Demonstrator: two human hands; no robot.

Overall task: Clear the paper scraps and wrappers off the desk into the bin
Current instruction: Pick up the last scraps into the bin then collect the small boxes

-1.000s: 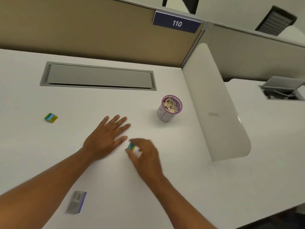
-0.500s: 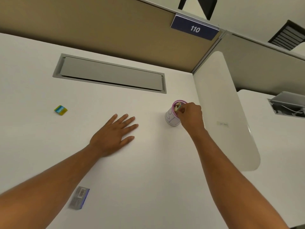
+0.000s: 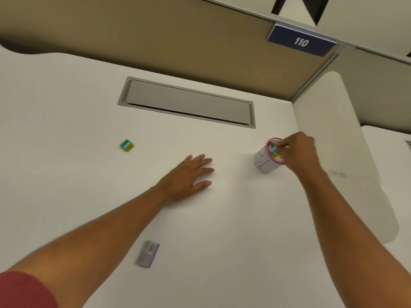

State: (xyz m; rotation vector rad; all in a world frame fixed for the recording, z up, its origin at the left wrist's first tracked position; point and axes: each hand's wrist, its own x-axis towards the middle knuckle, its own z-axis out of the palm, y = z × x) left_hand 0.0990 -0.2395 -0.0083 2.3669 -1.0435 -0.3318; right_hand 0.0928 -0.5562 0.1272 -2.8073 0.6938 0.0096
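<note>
right hand [image 3: 297, 152] — pinching wrapper [image 3: 274, 149] over bin [image 3: 263, 162] rim | left hand [image 3: 189, 177] — spread flat, desk [image 3: 66, 107]

Hidden and unclear parts

The right hand [image 3: 297, 152] covers the bin's [image 3: 264, 162] far rim; we cannot read the blurred grey wrapper [image 3: 147, 253].

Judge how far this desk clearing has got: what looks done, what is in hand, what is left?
Done: the bin already holds scraps. In hand: the right hand is at its rim, with a blue-yellow wrapper at its fingertips. Left: a yellow wrapper and a grey wrapper lie on the desk. The left hand rests flat.
</note>
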